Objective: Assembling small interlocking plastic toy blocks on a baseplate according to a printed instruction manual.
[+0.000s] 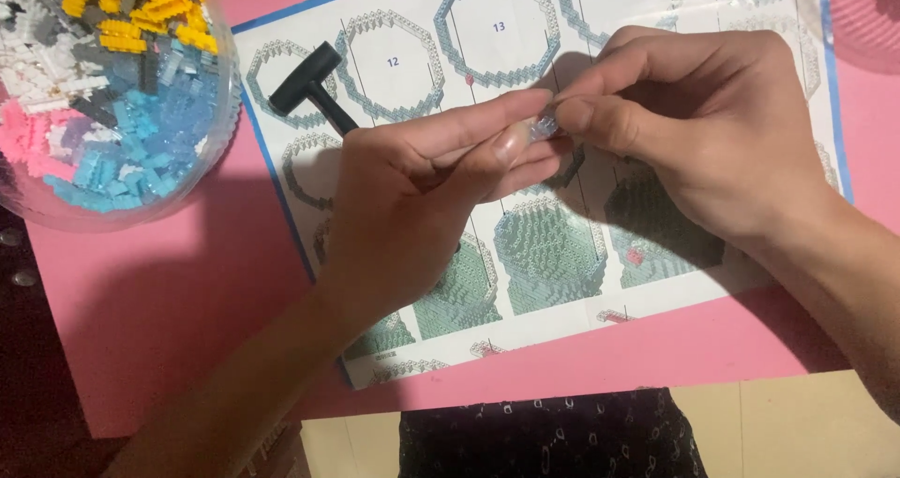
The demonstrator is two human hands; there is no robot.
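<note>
My left hand (422,197) and my right hand (694,122) meet above a printed instruction sheet (525,281). Between their fingertips they pinch a tiny clear building brick piece (544,126). My left hand also grips the handle of a small black hammer (314,84), whose head pokes out above the knuckles. Both hands hover over the sheet's pictures of octagonal brick rings and domes. Most of the small piece is hidden by my fingers.
A clear round tub (122,94) at the top left holds several tiny bricks in yellow, white, grey, pink and blue. A pink mat (169,309) lies under the sheet. Dark patterned cloth (553,436) shows at the bottom edge.
</note>
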